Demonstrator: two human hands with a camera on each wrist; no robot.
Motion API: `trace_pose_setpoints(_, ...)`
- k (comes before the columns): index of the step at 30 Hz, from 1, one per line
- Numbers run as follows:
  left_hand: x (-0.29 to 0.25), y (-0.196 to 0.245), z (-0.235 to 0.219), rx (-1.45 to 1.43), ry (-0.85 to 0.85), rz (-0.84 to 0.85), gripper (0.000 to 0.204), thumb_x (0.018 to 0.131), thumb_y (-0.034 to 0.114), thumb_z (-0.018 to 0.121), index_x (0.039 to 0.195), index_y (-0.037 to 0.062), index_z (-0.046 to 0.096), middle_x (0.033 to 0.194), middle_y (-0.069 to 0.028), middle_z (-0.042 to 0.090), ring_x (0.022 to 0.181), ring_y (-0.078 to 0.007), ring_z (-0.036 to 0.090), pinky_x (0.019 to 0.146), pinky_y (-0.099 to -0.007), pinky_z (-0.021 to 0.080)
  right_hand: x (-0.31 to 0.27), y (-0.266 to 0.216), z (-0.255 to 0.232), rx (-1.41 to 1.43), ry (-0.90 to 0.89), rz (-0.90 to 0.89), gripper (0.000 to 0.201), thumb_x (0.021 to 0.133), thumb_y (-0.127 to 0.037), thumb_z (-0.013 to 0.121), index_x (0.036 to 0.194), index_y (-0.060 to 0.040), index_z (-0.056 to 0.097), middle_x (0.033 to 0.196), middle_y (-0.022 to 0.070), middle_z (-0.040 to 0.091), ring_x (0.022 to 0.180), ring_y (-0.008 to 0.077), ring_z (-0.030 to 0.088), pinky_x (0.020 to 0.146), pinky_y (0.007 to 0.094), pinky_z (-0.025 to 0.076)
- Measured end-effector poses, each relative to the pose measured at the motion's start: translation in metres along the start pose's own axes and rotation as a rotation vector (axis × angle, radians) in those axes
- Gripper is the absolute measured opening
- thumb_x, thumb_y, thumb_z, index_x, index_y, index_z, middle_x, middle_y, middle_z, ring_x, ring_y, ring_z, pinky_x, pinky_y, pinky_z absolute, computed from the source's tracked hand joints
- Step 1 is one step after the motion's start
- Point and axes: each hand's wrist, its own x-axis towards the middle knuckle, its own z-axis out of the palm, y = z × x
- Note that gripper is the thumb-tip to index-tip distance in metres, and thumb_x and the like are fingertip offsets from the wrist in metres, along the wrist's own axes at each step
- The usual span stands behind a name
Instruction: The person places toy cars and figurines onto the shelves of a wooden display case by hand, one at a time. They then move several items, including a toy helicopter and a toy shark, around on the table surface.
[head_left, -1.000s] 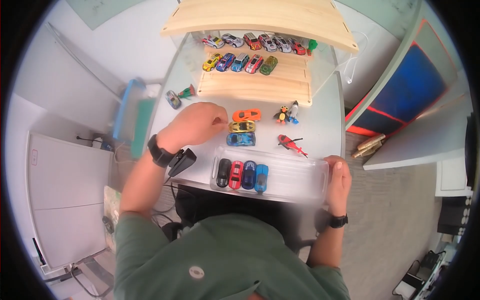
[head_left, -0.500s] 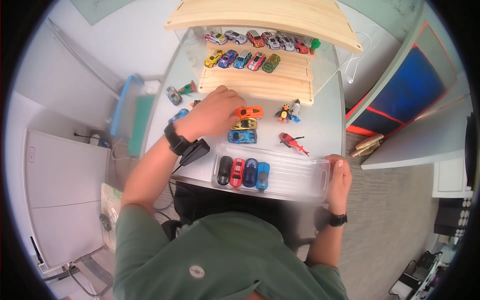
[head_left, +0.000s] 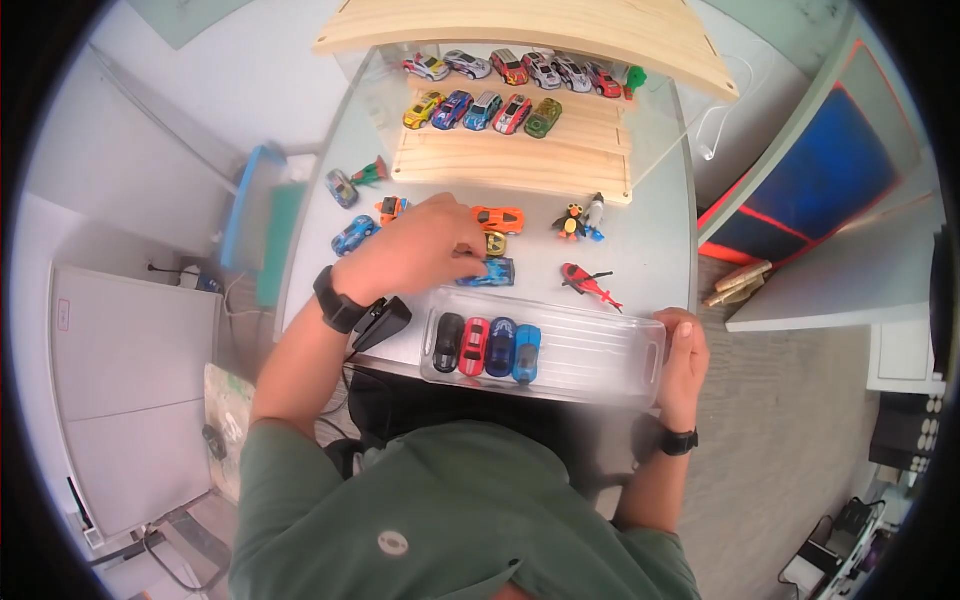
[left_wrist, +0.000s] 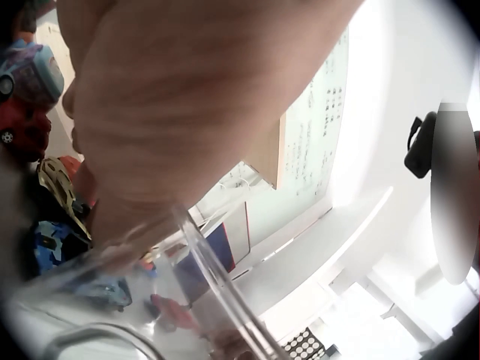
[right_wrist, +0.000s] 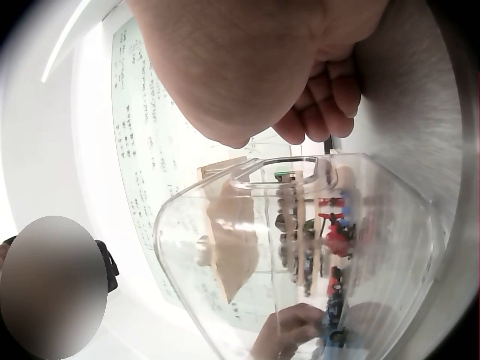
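My left hand reaches over the toy cars in the middle of the table. Its fingertips are at the gold toy car and the blue camouflage toy car, partly covering both; I cannot tell whether they pinch one. An orange toy car lies just beyond. In the left wrist view, the gold car shows beside the fingers. My right hand, fingers loosely bent, stays beside the right end of a clear plastic tray. Black, red, dark blue and light blue toy cars line its left part.
A wooden display stand with two rows of toy cars rises at the back. A penguin figure and a red toy helicopter lie at right. Left of my hand are a blue toy car and an orange toy.
My left hand has moved right from beside the row, passing the orange car's end, then nearer me onto the gold and blue cars. My right hand stays by the tray.
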Motion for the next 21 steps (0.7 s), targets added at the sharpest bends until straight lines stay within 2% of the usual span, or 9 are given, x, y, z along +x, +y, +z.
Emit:
trace_pose_setpoints(2,0.004,0.002,0.001,0.062,-0.123,-0.005,0.023,0.084,0.023,0.088,0.097,0.0078,0.077,0.09,-0.0052,0.067,0.102,-0.028,0.06,0.088,-0.0408,0.051,0.0,0.0,0.0,-0.01,-0.004,-0.009,0.037,0.115,-0.029,0.05,0.106,0.0009,0.069,0.106,0.0063,0.07,0.097,0.0156,0.059,0.09,0.0329,0.048)
trace_pose_setpoints(5,0.009,0.001,0.001,0.152,-0.16,0.024,0.03,0.081,0.029,0.09,0.097,0.0064,0.077,0.09,-0.0052,0.068,0.103,-0.0278,0.06,0.089,-0.04,0.051,0.0,-0.001,0.0,-0.007,-0.004,0.01,0.036,0.115,-0.029,0.05,0.107,0.0008,0.069,0.106,0.0063,0.07,0.098,0.0156,0.06,0.091,0.033,0.048)
trace_pose_setpoints(9,0.014,0.001,-0.001,0.22,-0.227,0.034,0.031,0.081,0.028,0.09,0.097,0.005,0.077,0.091,-0.0059,0.068,0.102,-0.028,0.06,0.089,-0.0396,0.051,0.0,-0.003,0.0,0.003,0.0,0.016,0.037,0.115,-0.03,0.05,0.107,0.0007,0.069,0.107,0.0063,0.07,0.098,0.0155,0.059,0.091,0.033,0.047)
trace_pose_setpoints(11,0.014,-0.001,0.0,0.232,-0.207,0.077,0.03,0.08,0.026,0.09,0.096,0.0052,0.076,0.091,-0.0069,0.068,0.102,-0.0283,0.06,0.089,-0.0398,0.051,0.0,-0.004,0.001,0.004,-0.006,0.02,0.037,0.115,-0.03,0.05,0.107,0.0006,0.069,0.107,0.0062,0.07,0.098,0.0155,0.059,0.091,0.0329,0.047)
trace_pose_setpoints(15,0.012,-0.001,-0.007,0.156,-0.159,0.06,0.027,0.079,0.022,0.088,0.094,0.0046,0.073,0.09,-0.0073,0.067,0.1,-0.0283,0.059,0.087,-0.0396,0.051,0.0,-0.004,0.0,-0.004,-0.006,0.027,0.038,0.115,-0.031,0.05,0.107,0.0006,0.069,0.107,0.006,0.07,0.098,0.0155,0.059,0.091,0.0329,0.047)
trace_pose_setpoints(17,0.008,0.005,-0.018,0.02,-0.049,-0.022,0.027,0.078,0.018,0.086,0.093,0.0035,0.07,0.087,-0.0078,0.064,0.098,-0.029,0.058,0.084,-0.0401,0.05,0.0,-0.003,0.0,0.0,-0.005,0.037,0.038,0.115,-0.032,0.05,0.106,0.0006,0.069,0.107,0.006,0.07,0.098,0.0154,0.059,0.091,0.0329,0.047)
trace_pose_setpoints(18,0.005,0.004,-0.019,0.021,-0.049,-0.021,0.027,0.078,0.018,0.086,0.093,0.0035,0.07,0.087,-0.0078,0.064,0.098,-0.029,0.058,0.084,-0.0401,0.05,0.0,-0.003,0.0,0.008,-0.006,0.029,0.038,0.115,-0.032,0.05,0.106,0.0005,0.069,0.107,0.006,0.07,0.097,0.0152,0.059,0.091,0.0329,0.047)
trace_pose_setpoints(20,-0.002,0.002,-0.021,-0.036,0.112,0.048,0.026,0.079,0.015,0.085,0.096,0.0028,0.069,0.087,-0.0079,0.065,0.093,-0.027,0.061,0.083,-0.0383,0.051,0.001,-0.001,0.001,0.015,-0.003,0.017,0.039,0.115,-0.032,0.05,0.107,0.0004,0.069,0.107,0.0061,0.07,0.097,0.0151,0.059,0.09,0.033,0.047)
trace_pose_setpoints(21,-0.005,0.004,-0.024,-0.036,0.113,0.053,0.026,0.079,0.015,0.085,0.096,0.0028,0.069,0.087,-0.0079,0.065,0.093,-0.027,0.061,0.083,-0.0383,0.051,0.001,0.002,0.0,0.036,0.0,0.006,0.039,0.116,-0.033,0.05,0.106,0.0003,0.069,0.107,0.0061,0.07,0.097,0.015,0.059,0.09,0.0331,0.048)
